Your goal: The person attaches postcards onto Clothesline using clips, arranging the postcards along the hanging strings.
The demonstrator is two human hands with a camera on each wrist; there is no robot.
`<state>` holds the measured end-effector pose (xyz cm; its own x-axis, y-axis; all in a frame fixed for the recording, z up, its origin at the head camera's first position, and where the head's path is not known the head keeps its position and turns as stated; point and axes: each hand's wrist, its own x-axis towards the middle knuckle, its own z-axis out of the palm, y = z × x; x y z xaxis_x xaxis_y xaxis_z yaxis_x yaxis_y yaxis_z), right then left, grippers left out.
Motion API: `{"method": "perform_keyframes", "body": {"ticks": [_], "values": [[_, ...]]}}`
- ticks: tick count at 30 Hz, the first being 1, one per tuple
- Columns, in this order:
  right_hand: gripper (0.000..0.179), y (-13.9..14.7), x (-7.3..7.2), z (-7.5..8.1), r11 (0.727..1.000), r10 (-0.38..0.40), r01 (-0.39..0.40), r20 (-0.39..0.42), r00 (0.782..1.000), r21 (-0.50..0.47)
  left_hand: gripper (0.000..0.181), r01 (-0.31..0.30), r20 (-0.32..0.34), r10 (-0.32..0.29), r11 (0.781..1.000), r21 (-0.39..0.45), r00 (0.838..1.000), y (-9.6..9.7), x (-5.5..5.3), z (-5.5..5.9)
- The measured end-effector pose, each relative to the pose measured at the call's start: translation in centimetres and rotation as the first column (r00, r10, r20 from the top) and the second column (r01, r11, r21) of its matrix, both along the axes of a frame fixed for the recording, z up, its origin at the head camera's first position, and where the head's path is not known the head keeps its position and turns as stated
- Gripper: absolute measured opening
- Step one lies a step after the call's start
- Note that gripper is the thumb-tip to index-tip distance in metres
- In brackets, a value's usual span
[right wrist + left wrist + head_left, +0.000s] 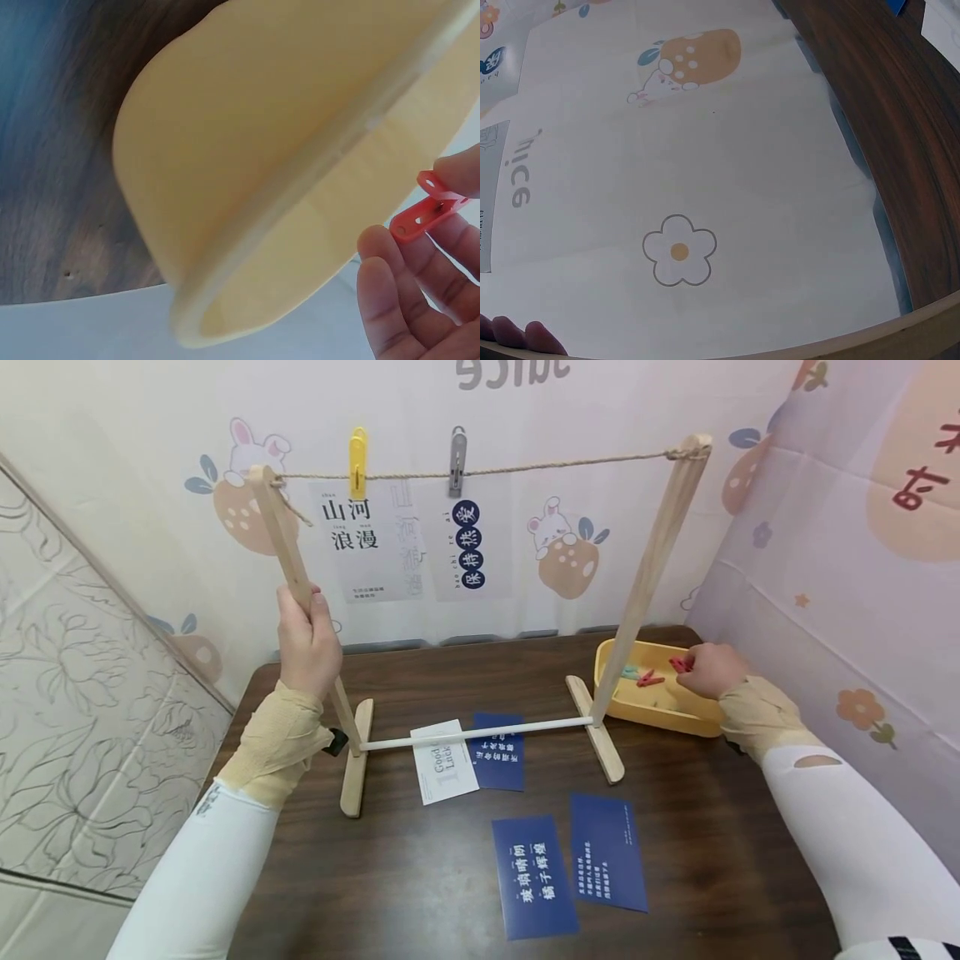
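Note:
My left hand (pixel 307 647) grips the left upright of a wooden drying frame (pixel 285 543); its fingertips also show at the lower left of the left wrist view. Over the yellow tray (pixel 660 718), my right hand (pixel 712 670) pinches a red clothespin (pixel 411 227) between thumb and fingers. Another red clothespin (pixel 649 679) and a mint-green one (pixel 630 672) lie inside the tray. On the twine (pixel 570 464) between the uprights, a yellow clothespin (pixel 357 464) holds one pale printed card (pixel 375 568), and a grey clothespin (pixel 457 460) holds a second card (pixel 468 543).
A white card (pixel 442 768) and a blue card (pixel 501 768) lie beneath the frame's white crossbar (pixel 525 727). Nearer the front are two more blue cards (pixel 534 881) (pixel 609 852) on the dark table (pixel 375 885). Patterned cloth (pixel 600 410) hangs behind.

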<state>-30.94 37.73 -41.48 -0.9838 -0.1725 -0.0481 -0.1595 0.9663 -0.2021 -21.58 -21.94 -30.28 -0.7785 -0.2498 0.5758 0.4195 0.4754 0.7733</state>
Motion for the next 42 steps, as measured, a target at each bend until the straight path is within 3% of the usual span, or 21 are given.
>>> {"method": "perform_keyframes", "body": {"ticks": [5,14,21,42], "values": [[0.038,-0.9,1.0,0.2,1.000,-0.005,0.005,-0.029,1.000,-0.019,0.021,-0.004,0.010,0.004,1.000,0.004,1.000,0.0,0.2,-0.1],[0.037,-2.2,2.1,0.9,0.991,-0.034,0.017,-0.130,0.991,-0.132,0.022,0.010,0.009,-0.010,1.000,0.004,1.000,0.1,0.3,-0.3],[0.035,-3.0,2.7,1.6,0.986,-0.033,-0.001,-0.198,0.980,-0.168,0.025,0.004,0.012,-0.004,1.000,-0.005,1.000,0.0,0.4,-0.2],[0.033,-5.5,5.6,5.1,0.971,-0.015,-0.043,-0.236,0.972,-0.236,0.029,0.022,0.015,-0.022,1.000,-0.002,1.000,-0.2,0.4,0.0]]}}
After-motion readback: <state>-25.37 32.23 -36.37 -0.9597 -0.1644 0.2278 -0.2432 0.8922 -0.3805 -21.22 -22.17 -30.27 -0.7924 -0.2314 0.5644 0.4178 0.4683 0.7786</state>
